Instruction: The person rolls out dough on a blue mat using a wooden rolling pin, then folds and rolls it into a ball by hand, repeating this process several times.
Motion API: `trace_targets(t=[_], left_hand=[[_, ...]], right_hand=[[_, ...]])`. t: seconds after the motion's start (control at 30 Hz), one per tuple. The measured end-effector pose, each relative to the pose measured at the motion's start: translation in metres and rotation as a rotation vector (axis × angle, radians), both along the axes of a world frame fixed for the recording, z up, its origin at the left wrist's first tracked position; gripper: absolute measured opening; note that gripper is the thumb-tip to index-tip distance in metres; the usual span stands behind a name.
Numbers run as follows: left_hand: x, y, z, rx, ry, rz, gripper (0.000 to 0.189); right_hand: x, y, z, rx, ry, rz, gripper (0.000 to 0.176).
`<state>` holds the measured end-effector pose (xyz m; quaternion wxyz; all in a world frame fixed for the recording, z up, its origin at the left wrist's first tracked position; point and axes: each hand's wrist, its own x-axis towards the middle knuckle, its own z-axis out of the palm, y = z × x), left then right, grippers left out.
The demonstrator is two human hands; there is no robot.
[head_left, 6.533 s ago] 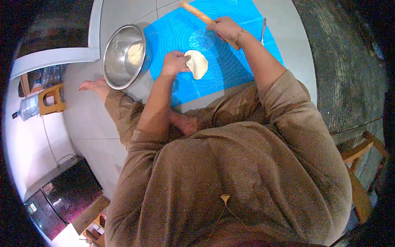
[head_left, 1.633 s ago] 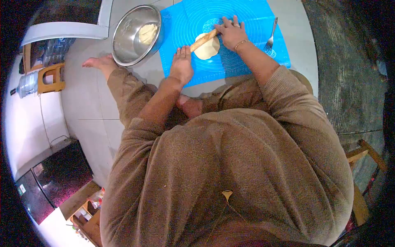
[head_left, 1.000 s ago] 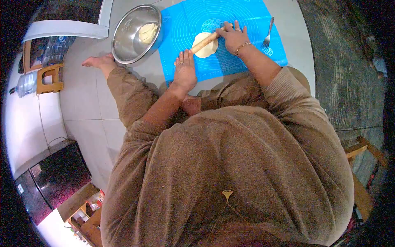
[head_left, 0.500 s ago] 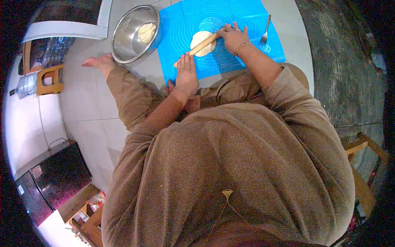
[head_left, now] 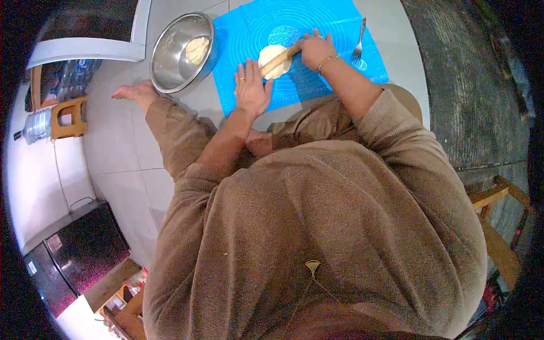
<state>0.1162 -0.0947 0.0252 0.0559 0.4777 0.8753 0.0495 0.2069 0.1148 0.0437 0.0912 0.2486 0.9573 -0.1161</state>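
A wooden rolling pin (head_left: 281, 57) lies slantwise across a flat round of pale dough (head_left: 277, 68) on a blue silicone mat (head_left: 238, 34) printed with rings. My left hand (head_left: 253, 94), with a ring on one finger, lies flat over the pin's near left end, its fingers stretched and thumb apart. That end is hidden under the hand. At the far right end, my right hand (head_left: 317, 52) has its fingers bent over the pin; a bracelet circles the wrist. A second lump of dough (head_left: 197, 51) sits in a steel bowl (head_left: 168, 63) left of the mat.
A fork (head_left: 358, 44) lies on the mat's right side. Tiled floor (head_left: 116, 153) surrounds my folded legs. Leftward are a yellow stool (head_left: 69, 118), a water bottle (head_left: 38, 126) and a dark cabinet (head_left: 85, 249). A dark wooden surface (head_left: 470, 85) runs along the right.
My left hand has moved forward and slightly left, with its thumb now spread. The rolling pin's near end has gone under it. The view has shifted slightly; the right hand stays at the far end.
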Motion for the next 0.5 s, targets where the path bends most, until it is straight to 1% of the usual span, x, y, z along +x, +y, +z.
trace_targets(t=[0.03, 0.1, 0.17, 0.2, 0.3, 0.4, 0.5], left_hand=[[-0.001, 0.001, -0.005, -0.001, 0.036, -0.006, 0.067], [0.001, 0.001, -0.012, -0.03, -0.062, 0.018, 0.069], [0.006, -0.006, -0.015, -0.004, -0.052, -0.037, 0.07], [0.008, -0.009, -0.014, -0.005, -0.051, -0.049, 0.071], [0.012, -0.014, -0.01, -0.032, -0.066, -0.065, 0.072], [0.019, -0.013, -0.006, -0.065, -0.093, -0.077, 0.074], [0.029, -0.015, -0.003, -0.101, -0.08, -0.088, 0.074]], right_hand=[[-0.001, 0.0, -0.001, -0.001, 0.01, -0.005, 0.038], [-0.002, 0.0, -0.003, -0.007, 0.027, -0.018, 0.037], [-0.001, 0.003, -0.012, -0.016, 0.07, -0.005, 0.033], [-0.003, 0.002, -0.009, -0.018, 0.095, 0.007, 0.034], [-0.001, -0.001, 0.007, -0.034, 0.032, 0.022, 0.035], [0.001, -0.004, 0.011, -0.033, 0.04, 0.018, 0.039], [0.004, -0.004, 0.019, -0.097, -0.012, 0.008, 0.039]])
